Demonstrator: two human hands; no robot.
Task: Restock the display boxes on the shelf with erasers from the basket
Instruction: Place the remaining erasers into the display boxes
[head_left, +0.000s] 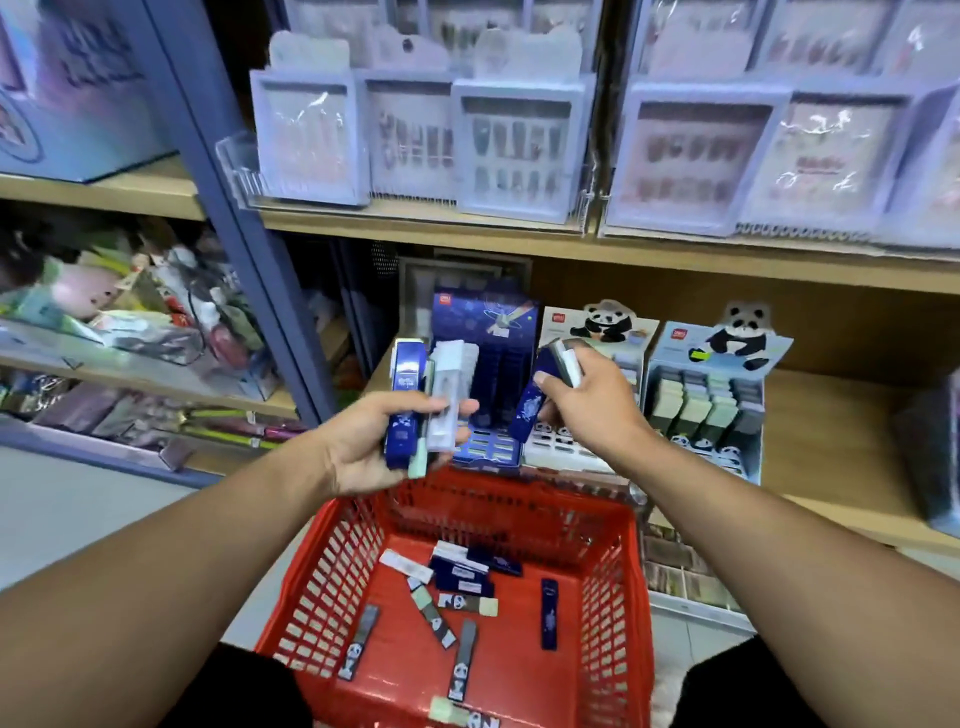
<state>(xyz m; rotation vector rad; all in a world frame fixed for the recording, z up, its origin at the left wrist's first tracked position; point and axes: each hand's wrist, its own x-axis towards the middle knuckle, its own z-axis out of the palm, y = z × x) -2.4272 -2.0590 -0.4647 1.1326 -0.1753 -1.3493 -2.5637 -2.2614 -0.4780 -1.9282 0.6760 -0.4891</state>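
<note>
Several boxed erasers (415, 402) are fanned loosely in the left hand (363, 447), two more pinched by the right hand (592, 400) before the blue display box (485, 364); any could slip back into the red basket (618, 597).

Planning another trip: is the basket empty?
No. Loose erasers lie on the red basket floor.

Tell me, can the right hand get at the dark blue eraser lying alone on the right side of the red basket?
Probably not straight away. That blue eraser lies uncovered in the open-topped basket, so the way is free, but the right hand already grips several erasers up by the display boxes.
</note>
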